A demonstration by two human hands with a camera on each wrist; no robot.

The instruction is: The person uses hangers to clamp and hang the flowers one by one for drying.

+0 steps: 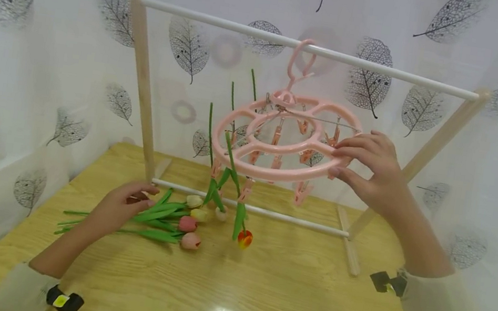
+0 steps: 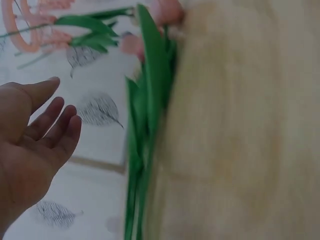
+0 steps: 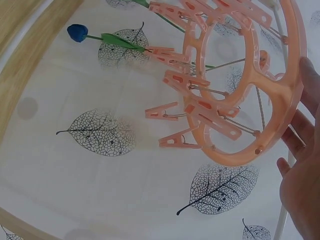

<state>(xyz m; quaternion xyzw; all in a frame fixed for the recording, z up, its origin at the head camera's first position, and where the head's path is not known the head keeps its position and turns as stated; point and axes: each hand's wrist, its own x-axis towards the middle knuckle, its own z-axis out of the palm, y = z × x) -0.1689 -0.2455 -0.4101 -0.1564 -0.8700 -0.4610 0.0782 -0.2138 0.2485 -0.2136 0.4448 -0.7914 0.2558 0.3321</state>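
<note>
A pink round clip hanger hangs tilted by its hook from a white rod. My right hand grips its right rim, fingers above and thumb at the edge; the right wrist view shows that hand at the rim beside dangling clips. Clips hold a red-yellow tulip head down and, in the right wrist view, a blue tulip. My left hand is over the stems of tulips lying on the table, among them a pink one. In the left wrist view this hand has relaxed fingers, apart from the green leaves.
The white top rod joins two wooden posts of the rack. A lower white rod runs near the wooden table. Behind stands a white curtain with dark leaf prints.
</note>
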